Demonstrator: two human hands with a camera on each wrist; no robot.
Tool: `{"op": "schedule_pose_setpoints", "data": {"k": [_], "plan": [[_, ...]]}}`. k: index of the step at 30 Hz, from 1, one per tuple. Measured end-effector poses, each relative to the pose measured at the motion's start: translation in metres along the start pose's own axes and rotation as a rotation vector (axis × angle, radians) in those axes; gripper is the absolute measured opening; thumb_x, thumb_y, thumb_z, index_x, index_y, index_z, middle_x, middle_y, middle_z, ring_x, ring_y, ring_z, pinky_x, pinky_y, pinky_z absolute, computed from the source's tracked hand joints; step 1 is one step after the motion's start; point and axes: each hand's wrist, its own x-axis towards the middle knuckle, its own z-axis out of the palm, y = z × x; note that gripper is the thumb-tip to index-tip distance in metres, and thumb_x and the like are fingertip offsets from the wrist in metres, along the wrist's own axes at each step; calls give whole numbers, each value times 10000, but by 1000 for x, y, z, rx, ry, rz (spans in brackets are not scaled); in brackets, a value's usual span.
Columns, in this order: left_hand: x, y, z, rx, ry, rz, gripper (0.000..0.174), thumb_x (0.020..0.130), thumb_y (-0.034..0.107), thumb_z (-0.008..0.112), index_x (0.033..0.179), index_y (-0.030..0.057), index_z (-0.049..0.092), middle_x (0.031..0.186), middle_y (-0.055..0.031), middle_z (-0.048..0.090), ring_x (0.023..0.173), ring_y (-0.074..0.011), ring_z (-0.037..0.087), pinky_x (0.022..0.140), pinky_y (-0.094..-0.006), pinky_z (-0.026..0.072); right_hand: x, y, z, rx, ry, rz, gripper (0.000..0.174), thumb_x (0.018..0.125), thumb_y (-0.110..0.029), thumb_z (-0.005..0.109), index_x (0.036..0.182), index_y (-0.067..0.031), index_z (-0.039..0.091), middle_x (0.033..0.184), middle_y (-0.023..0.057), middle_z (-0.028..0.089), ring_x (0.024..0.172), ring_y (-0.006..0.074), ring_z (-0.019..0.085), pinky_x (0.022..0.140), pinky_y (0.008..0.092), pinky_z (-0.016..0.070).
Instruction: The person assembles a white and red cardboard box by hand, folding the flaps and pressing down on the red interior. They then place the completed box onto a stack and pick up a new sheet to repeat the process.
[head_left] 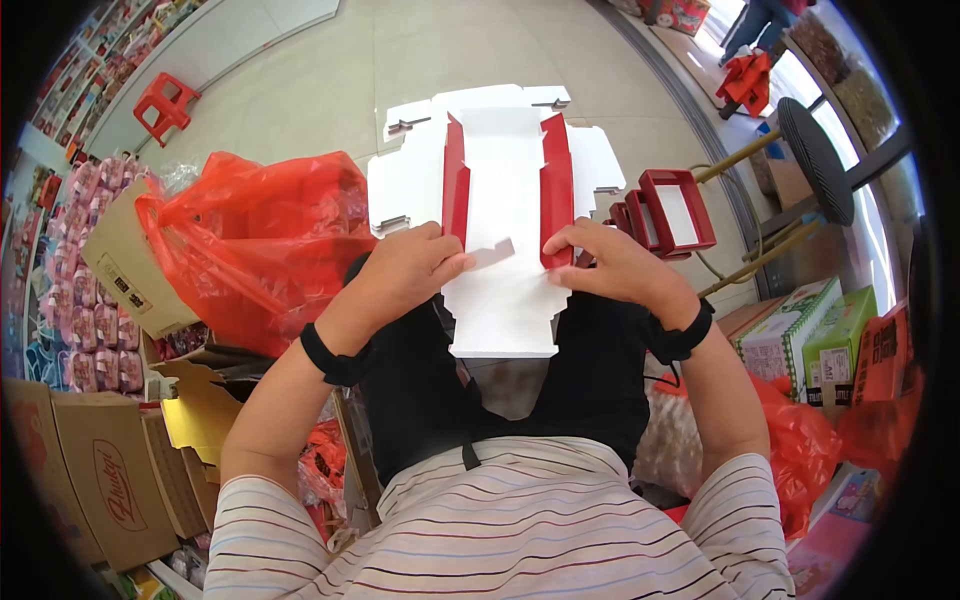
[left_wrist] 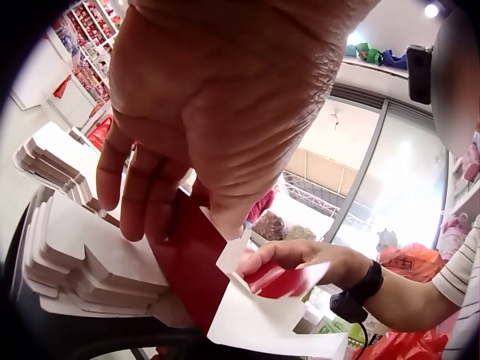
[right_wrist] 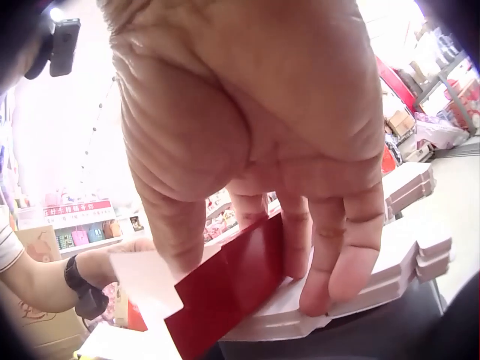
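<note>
A white card blank [head_left: 503, 165] with raised red side walls lies over a stack of flat white blanks [head_left: 405, 195] on the person's thighs. The left hand [head_left: 408, 272] pinches the near end of the left red wall [head_left: 455, 205], thumb towards the inside. At the right red wall [head_left: 557, 190], the right hand [head_left: 618, 264] grips the near corner between thumb and fingers. The left wrist view shows the left hand [left_wrist: 217, 105] around a red panel [left_wrist: 193, 266]. In the right wrist view, fingers of the right hand [right_wrist: 255, 112] stand behind a red panel [right_wrist: 244, 281].
Small red boxes [head_left: 678, 212] stand on the right beside a round-topped stool [head_left: 812, 160]. Left of the legs are a red plastic bag [head_left: 270, 230] and cardboard boxes [head_left: 110, 480]. A red stool [head_left: 166, 107] stands farther off on the tiled floor. Green-and-white cartons [head_left: 800, 335] are at the right.
</note>
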Motion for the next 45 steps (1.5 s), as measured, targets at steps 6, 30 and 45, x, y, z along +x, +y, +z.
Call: {"op": "schedule_pose_setpoints", "data": {"k": [6,30,45], "plan": [[11,2,21,-361,311,-24,254,1107,242,622,1124,-5,682,929,-115,654,869,-241,642,831,-348,519,16,1,11,-3,146,95,298,1072,-246,654,1027,48,677,803,65,597,757,176,521,741,333,477],[37,12,23,278,303,105,149,987,257,737,1043,124,704,927,-101,635,928,-317,662,825,-502,526,33,-1,8,-425,227,-1,245,1038,-275,655,982,-39,685,877,214,679,856,436,665,746,526,510],[58,6,45,173,325,286,123,969,126,723,1087,103,746,966,-50,744,1062,-258,672,1021,-422,462,29,12,-1,83,136,131,224,1016,-172,652,1181,-26,692,933,131,697,849,214,659,802,356,542]]}}
